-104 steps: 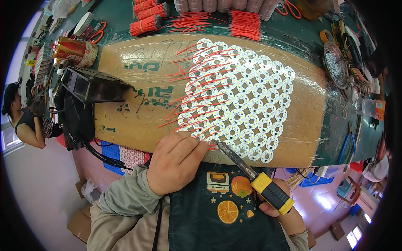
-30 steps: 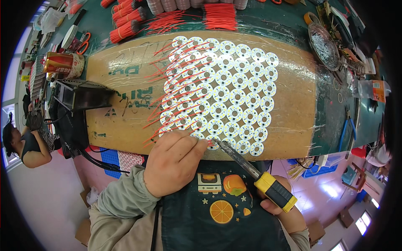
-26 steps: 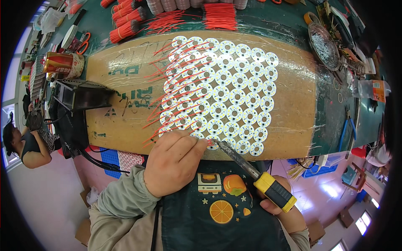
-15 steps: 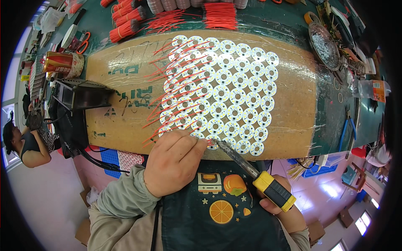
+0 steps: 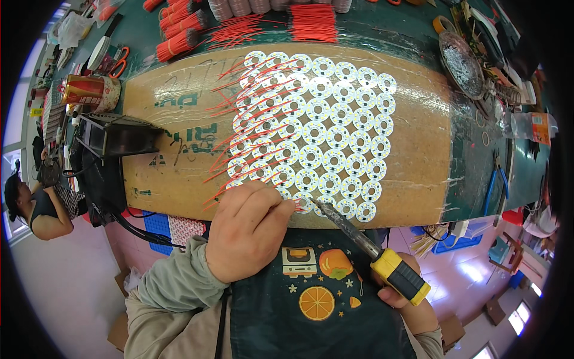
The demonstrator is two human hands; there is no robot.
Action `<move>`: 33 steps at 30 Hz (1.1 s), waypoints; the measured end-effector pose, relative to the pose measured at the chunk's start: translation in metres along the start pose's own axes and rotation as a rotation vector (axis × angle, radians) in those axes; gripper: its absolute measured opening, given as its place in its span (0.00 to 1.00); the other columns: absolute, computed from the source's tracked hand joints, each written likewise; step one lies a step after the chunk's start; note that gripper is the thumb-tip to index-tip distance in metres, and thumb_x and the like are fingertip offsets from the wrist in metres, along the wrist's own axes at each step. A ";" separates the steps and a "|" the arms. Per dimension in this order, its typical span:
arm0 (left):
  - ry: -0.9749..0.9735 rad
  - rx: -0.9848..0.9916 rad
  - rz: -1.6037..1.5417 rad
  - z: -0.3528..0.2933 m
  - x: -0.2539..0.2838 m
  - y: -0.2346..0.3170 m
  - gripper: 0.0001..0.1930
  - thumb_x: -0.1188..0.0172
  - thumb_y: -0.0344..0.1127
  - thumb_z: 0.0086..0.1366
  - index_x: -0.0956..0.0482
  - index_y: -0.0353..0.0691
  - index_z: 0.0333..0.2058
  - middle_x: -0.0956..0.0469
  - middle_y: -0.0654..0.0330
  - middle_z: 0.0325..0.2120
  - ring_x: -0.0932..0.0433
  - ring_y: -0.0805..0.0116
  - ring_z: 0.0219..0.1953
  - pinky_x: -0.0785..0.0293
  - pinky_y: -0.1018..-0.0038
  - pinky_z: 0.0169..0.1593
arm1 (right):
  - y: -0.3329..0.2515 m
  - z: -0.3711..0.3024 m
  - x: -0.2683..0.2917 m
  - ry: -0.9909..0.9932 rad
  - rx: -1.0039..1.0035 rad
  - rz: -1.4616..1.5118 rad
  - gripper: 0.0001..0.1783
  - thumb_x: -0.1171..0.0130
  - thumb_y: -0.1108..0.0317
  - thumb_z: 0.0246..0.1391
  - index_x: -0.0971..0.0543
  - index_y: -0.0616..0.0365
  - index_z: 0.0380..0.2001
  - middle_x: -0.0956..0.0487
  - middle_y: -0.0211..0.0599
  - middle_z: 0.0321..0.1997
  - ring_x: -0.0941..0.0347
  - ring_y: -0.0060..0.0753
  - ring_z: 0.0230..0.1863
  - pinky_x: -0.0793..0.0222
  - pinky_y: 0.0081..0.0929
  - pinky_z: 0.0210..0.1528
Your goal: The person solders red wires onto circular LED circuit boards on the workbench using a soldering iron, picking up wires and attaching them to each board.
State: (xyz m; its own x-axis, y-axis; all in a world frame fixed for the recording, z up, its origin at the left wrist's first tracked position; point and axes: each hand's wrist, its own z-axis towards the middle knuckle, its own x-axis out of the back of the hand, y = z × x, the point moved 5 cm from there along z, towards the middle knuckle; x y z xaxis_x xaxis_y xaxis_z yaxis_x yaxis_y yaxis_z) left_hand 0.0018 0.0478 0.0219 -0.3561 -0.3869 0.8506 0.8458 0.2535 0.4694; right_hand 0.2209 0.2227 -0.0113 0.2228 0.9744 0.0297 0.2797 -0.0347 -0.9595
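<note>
Rows of round white LED circuit boards [image 5: 319, 162], each with a hole in its middle, lie on a brown board [image 5: 415, 149]. Thin red wires [image 5: 222, 157] stretch across the left columns. My left hand [image 5: 246, 230] is closed in a pinch over the nearest row, a red wire end [image 5: 298, 205] poking out by its fingertips. In my right hand [image 5: 391, 297] is a soldering iron [image 5: 399, 276] with a yellow and black handle. Its tip points up and left at the nearest row, just right of that wire end. Whether the tip touches a board I cannot tell.
Bundles of red wires [image 5: 177, 45] and stacked discs stand along the far side. A black stand [image 5: 113, 136] and a can [image 5: 82, 90] are at left. To the right are a round metal dish [image 5: 461, 66] and blue-handled pliers [image 5: 495, 182]. Another person [image 5: 45, 206] is far left.
The soldering iron has drawn back a little to the right, its tip now apart from the wire end. My left hand stays nearly in place, still pinching.
</note>
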 end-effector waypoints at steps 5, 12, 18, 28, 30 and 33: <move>0.053 -0.064 -0.031 0.002 0.003 0.008 0.18 0.34 0.20 0.44 0.16 0.35 0.37 0.24 0.61 0.32 0.22 0.62 0.35 0.28 0.69 0.39 | 0.005 -0.006 0.005 -0.129 0.107 -0.077 0.27 0.26 0.56 0.46 0.19 0.63 0.44 0.15 0.39 0.33 0.16 0.38 0.30 0.23 0.26 0.34; 0.029 -0.074 -0.031 0.000 -0.003 0.007 0.17 0.33 0.21 0.45 0.15 0.35 0.38 0.23 0.61 0.31 0.21 0.62 0.34 0.26 0.69 0.38 | 0.009 -0.009 0.006 -0.134 0.162 -0.148 0.26 0.27 0.58 0.47 0.21 0.63 0.45 0.14 0.41 0.35 0.15 0.39 0.32 0.22 0.28 0.35; 0.029 -0.072 -0.028 0.001 -0.004 0.007 0.17 0.33 0.21 0.45 0.16 0.35 0.38 0.23 0.61 0.31 0.21 0.62 0.34 0.26 0.69 0.39 | 0.006 -0.007 -0.001 0.042 0.080 -0.139 0.27 0.34 0.39 0.51 0.23 0.55 0.29 0.28 0.32 0.19 0.29 0.42 0.20 0.36 0.34 0.24; 0.021 -0.069 0.003 -0.001 -0.005 0.008 0.18 0.34 0.21 0.44 0.16 0.35 0.38 0.24 0.61 0.31 0.21 0.63 0.35 0.26 0.69 0.39 | 0.012 -0.013 0.001 0.031 0.059 -0.257 0.28 0.37 0.36 0.51 0.21 0.53 0.29 0.26 0.34 0.20 0.27 0.45 0.22 0.35 0.38 0.25; 0.019 -0.070 0.006 -0.001 -0.006 0.008 0.18 0.34 0.21 0.44 0.17 0.35 0.38 0.24 0.61 0.31 0.21 0.63 0.35 0.26 0.69 0.39 | 0.013 -0.013 0.001 0.001 0.067 -0.239 0.28 0.35 0.38 0.50 0.22 0.54 0.28 0.27 0.34 0.20 0.28 0.44 0.21 0.36 0.37 0.25; 0.021 -0.073 0.006 -0.001 -0.005 0.008 0.18 0.35 0.21 0.43 0.17 0.35 0.38 0.24 0.61 0.31 0.21 0.63 0.35 0.26 0.69 0.39 | 0.005 -0.008 -0.001 0.036 0.047 -0.076 0.28 0.32 0.40 0.49 0.25 0.56 0.26 0.29 0.33 0.19 0.30 0.40 0.20 0.37 0.33 0.24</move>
State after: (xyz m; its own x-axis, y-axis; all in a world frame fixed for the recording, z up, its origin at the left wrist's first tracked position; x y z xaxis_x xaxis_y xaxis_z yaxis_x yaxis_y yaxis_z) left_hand 0.0112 0.0506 0.0209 -0.3432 -0.4040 0.8479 0.8749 0.1910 0.4451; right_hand 0.2295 0.2200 -0.0140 0.2368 0.9651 0.1118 0.2526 0.0500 -0.9663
